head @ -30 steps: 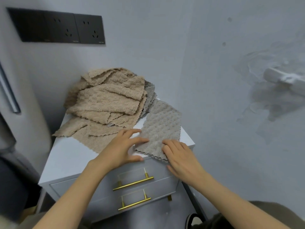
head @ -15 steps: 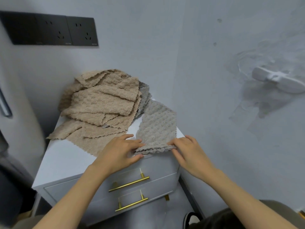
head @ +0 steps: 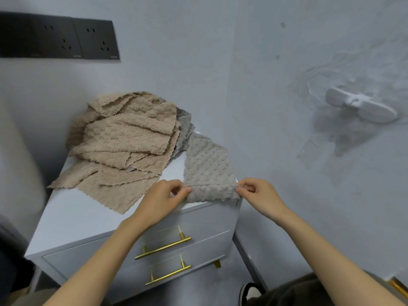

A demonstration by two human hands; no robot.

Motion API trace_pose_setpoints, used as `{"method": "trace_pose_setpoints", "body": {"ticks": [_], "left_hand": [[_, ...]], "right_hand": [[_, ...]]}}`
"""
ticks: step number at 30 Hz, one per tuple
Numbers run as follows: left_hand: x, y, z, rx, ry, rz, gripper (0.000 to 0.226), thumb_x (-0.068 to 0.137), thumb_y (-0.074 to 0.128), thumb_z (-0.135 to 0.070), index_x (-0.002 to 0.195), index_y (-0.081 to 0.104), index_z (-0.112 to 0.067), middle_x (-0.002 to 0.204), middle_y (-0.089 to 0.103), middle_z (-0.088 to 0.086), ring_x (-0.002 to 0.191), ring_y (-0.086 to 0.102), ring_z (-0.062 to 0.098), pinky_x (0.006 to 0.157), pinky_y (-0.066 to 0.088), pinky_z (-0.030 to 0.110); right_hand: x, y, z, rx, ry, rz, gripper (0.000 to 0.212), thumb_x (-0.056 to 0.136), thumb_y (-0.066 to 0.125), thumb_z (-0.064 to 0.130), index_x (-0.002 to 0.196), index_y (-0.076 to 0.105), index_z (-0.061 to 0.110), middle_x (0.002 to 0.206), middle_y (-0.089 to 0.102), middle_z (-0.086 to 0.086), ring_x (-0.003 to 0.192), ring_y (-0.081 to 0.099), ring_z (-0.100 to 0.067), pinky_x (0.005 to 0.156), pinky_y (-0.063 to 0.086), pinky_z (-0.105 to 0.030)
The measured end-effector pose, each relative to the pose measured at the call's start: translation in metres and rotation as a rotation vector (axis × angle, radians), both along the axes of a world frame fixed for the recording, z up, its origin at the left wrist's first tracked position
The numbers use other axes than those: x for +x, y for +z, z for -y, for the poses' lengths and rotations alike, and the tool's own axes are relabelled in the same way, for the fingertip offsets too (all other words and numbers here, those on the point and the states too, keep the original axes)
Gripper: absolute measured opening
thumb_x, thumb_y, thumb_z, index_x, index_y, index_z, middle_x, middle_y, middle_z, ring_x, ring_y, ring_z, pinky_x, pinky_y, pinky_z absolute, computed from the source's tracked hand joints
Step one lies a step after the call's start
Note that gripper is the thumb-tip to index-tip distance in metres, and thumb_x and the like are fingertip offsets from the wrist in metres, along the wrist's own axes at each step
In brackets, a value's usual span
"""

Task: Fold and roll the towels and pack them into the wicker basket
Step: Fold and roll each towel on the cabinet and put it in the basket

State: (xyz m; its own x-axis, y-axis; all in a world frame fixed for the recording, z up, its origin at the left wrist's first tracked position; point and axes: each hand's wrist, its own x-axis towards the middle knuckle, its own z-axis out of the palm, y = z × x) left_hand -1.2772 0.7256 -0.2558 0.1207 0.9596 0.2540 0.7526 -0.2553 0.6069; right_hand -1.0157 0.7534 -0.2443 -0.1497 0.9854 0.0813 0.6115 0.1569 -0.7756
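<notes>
**Both hands pinch the near end of the grey towel, set to begin a roll**

The left hand (head: 163, 199) and right hand (head: 260, 195) each take one near corner of the grey towel (head: 207, 164), with thumb and fingers (head: 185, 191) clamped together on the cloth. The folded strip runs away from the fingers across the white tabletop (head: 72, 217), and its near edge lies at the tabletop's front. A loose pile of beige towels (head: 128, 138) lies beyond and left of the left fingers. The cloth looks light, soft and limp, and its nubbly weave should grip rather than slide. It will probably sag between the hands, so holding both corners and keeping that edge taut seems best. No wicker basket is in view.
</notes>
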Motion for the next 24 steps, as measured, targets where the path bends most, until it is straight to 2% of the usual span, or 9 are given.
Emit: {"method": "trace_pose_setpoints", "body": {"ticks": [3, 6, 10, 13, 15, 17, 19, 21, 24], "left_hand": [[0.005, -0.003, -0.006, -0.042, 0.063, 0.059, 0.037, 0.093, 0.053, -0.043, 0.069, 0.062, -0.017, 0.063, 0.060, -0.002, 0.056, 0.049, 0.008, 0.060, 0.041, 0.029], [0.009, -0.005, -0.011, -0.051, 0.124, 0.040, 0.034, 0.093, 0.054, -0.043, 0.067, 0.059, -0.021, 0.060, 0.057, -0.007, 0.056, 0.050, 0.006, 0.055, 0.035, 0.024], [0.017, -0.005, -0.012, -0.023, 0.238, -0.019, 0.021, 0.089, 0.057, -0.043, 0.078, 0.058, -0.025, 0.066, 0.062, -0.009, 0.064, 0.057, 0.006, 0.053, 0.039, 0.025], [0.023, -0.005, -0.011, 0.003, 0.289, 0.006, 0.015, 0.086, 0.059, -0.041, 0.087, 0.052, -0.028, 0.063, 0.063, -0.009, 0.060, 0.057, 0.002, 0.051, 0.041, 0.026], [0.025, -0.005, -0.010, 0.081, 0.298, -0.080, 0.014, 0.086, 0.059, -0.038, 0.091, 0.050, -0.029, 0.064, 0.060, -0.010, 0.062, 0.054, 0.003, 0.050, 0.043, 0.026], [0.025, -0.006, -0.010, 0.201, 0.251, -0.146, 0.012, 0.086, 0.061, -0.032, 0.093, 0.051, -0.029, 0.073, 0.055, -0.012, 0.073, 0.050, 0.007, 0.054, 0.043, 0.027], [0.024, -0.008, -0.013, 0.340, 0.119, -0.178, 0.014, 0.085, 0.065, -0.019, 0.092, 0.056, -0.026, 0.087, 0.055, -0.012, 0.084, 0.047, 0.014, 0.064, 0.043, 0.029], [0.023, -0.011, -0.016, 0.472, -0.044, -0.284, 0.021, 0.080, 0.067, -0.005, 0.089, 0.061, -0.023, 0.091, 0.060, -0.010, 0.084, 0.048, 0.018, 0.068, 0.043, 0.033], [0.024, -0.013, -0.016, 0.516, -0.203, -0.428, 0.019, 0.076, 0.066, -0.004, 0.086, 0.062, -0.020, 0.085, 0.063, -0.007, 0.079, 0.054, 0.017, 0.067, 0.044, 0.032]], "right_hand": [[-0.003, -0.002, -0.005, -0.072, -0.099, -0.038, 0.009, 0.086, 0.067, 0.028, 0.091, 0.071, 0.021, 0.083, 0.072, 0.004, 0.086, 0.065, -0.007, 0.071, 0.044, -0.014], [-0.007, -0.006, -0.008, -0.035, -0.153, 0.052, 0.004, 0.085, 0.066, 0.032, 0.083, 0.066, 0.029, 0.075, 0.068, 0.008, 0.083, 0.065, -0.012, 0.074, 0.048, -0.026], [-0.016, -0.011, -0.007, 0.113, -0.175, 0.233, 0.001, 0.085, 0.059, 0.030, 0.085, 0.060, 0.030, 0.071, 0.062, 0.010, 0.081, 0.060, -0.015, 0.066, 0.048, -0.028], [-0.019, -0.014, -0.005, 0.251, -0.145, 0.343, 0.007, 0.085, 0.056, 0.025, 0.091, 0.054, 0.027, 0.076, 0.061, 0.007, 0.083, 0.054, -0.018, 0.065, 0.047, -0.032], [-0.020, -0.016, -0.005, 0.401, -0.122, 0.413, 0.012, 0.082, 0.057, 0.019, 0.092, 0.053, 0.024, 0.080, 0.055, 0.008, 0.084, 0.050, -0.019, 0.060, 0.042, -0.032], [-0.020, -0.019, -0.006, 0.569, -0.048, 0.433, 0.021, 0.077, 0.058, 0.006, 0.091, 0.056, 0.022, 0.083, 0.048, 0.007, 0.083, 0.048, -0.020, 0.055, 0.034, -0.028], [-0.022, -0.022, -0.006, 0.682, 0.070, 0.397, 0.030, 0.076, 0.050, 0.002, 0.093, 0.064, 0.022, 0.088, 0.051, 0.005, 0.083, 0.050, -0.018, 0.055, 0.035, -0.025], [-0.023, -0.025, -0.007, 0.733, 0.165, 0.379, 0.037, 0.080, 0.042, 0.012, 0.097, 0.072, 0.024, 0.091, 0.058, 0.003, 0.084, 0.051, -0.016, 0.056, 0.041, -0.025], [-0.020, -0.028, -0.008, 0.767, 0.226, 0.433, 0.033, 0.085, 0.048, 0.021, 0.102, 0.075, 0.027, 0.090, 0.065, 0.004, 0.082, 0.051, -0.012, 0.057, 0.045, -0.023]]}}
